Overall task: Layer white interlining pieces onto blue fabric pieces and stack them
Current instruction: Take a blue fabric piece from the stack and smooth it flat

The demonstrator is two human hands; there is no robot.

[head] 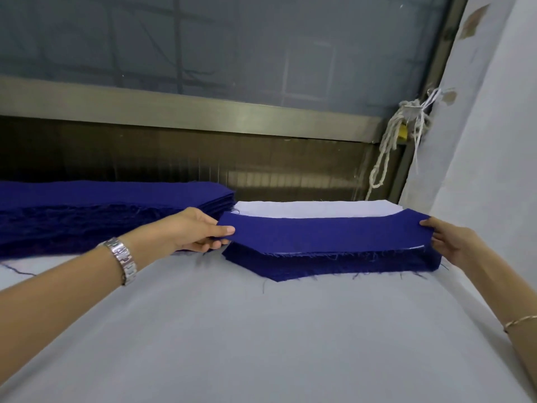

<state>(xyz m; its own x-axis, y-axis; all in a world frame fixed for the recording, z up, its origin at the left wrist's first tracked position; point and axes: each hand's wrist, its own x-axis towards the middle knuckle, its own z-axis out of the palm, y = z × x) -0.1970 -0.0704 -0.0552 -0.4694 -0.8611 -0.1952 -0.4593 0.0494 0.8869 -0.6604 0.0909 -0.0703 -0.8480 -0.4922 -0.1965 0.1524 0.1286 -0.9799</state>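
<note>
Silver watch (123,260) left wrist; gold bangle (520,322) right

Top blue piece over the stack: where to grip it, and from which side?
Probably its two short ends, one from each side: the blue piece is a long, limp strip, and pinches at both ends keep it flat. The left hand and right hand hold it that way now, above the stack.

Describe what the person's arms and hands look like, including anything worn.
Both forearms are bare, no sleeves in view. The left hand and right hand are ungloved. A silver link watch sits on the left wrist; a thin gold-coloured bangle on the right.
</note>
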